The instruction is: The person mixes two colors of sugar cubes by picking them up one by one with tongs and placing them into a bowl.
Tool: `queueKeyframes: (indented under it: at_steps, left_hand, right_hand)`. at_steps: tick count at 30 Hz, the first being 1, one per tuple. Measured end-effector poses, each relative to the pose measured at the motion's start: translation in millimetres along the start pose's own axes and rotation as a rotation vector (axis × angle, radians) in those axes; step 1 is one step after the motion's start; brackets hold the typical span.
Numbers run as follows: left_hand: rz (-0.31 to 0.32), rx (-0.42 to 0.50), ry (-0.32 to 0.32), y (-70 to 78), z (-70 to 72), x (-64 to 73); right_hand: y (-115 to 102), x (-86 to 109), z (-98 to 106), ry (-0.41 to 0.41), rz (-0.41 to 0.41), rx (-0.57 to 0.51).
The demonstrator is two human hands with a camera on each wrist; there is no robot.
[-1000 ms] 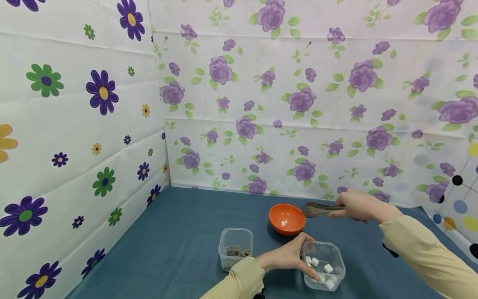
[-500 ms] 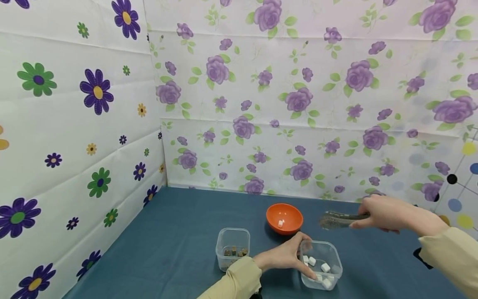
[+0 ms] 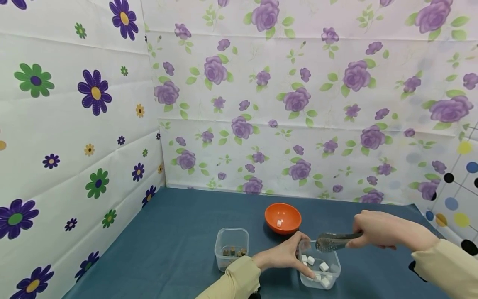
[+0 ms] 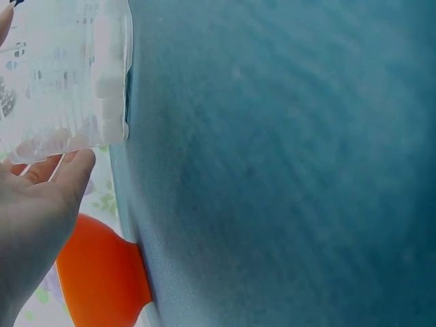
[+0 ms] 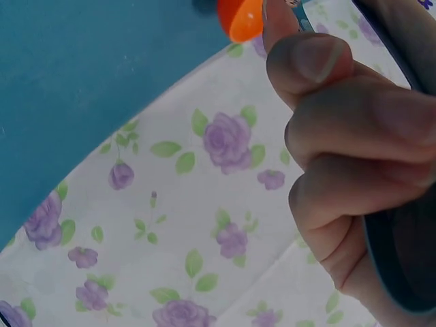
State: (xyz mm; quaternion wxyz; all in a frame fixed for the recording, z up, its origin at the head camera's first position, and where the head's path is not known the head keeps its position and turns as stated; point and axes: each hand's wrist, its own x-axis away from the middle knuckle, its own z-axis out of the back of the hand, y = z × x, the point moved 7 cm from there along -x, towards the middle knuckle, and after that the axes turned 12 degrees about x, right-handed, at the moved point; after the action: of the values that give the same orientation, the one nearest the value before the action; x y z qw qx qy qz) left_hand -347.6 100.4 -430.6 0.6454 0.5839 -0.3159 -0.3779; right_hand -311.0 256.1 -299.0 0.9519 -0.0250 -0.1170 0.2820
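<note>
As the metal tongs (image 3: 328,242) came over the clear container (image 3: 337,272), the orange bowl (image 3: 293,215) behind held a white cube (image 3: 279,223)

Over the last second the right hand (image 3: 386,226) drew the tongs away from the bowl's right side, carried them farther right, then brought them lower, to the clear container. In the head view their ends overlapped its far rim; whether they hung above it or dipped inside could not be told. Nothing was seen between them.

Right hand: fingers curled round the tongs' handle end. The right wrist view showed bent fingers, but not the tool clearly.

Left hand (image 3: 285,255): unchanged, gripping the clear container on the tabletop (image 3: 179,232), thumb at the near side, fingers at the far side. The left wrist view confirmed fingers against the wall.

Positions: loose white cubes (image 3: 324,266) lay in the clear container. The bowl stood just beyond the left hand, its cube in the same place as before. A second container (image 3: 232,234), with brown cubes (image 3: 232,251), stood near the left sleeve (image 3: 246,270), held by neither hand.

Judgement: the work appeared to have shifted from the bowl to the cubes in the braced container; no new pick was evident yet.
</note>
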Motion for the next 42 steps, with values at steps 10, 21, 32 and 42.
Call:
queueKeyframes:
  at_steps: [10,21,32,42]
  left_hand:
    - [-0.005,0.001,0.001,-0.2,0.9,-0.5]
    - [-0.004,0.013,0.005,-3.3,1.2,-2.4]
    - [-0.008,0.014,-0.012,-3.1,1.7,-3.2]
    - [0.006,0.006,0.002,-2.5,2.2,-3.1]
  right_hand:
    - [-5,-16.3,-23,-0.010,-0.004,0.055]
    - [-10,-28.5,-39,0.008,-0.025,0.156]
    - [-15,-38.9,-43,0.087,0.023,0.252]
    - [-15,-38.8,-45,0.069,0.041,0.212]
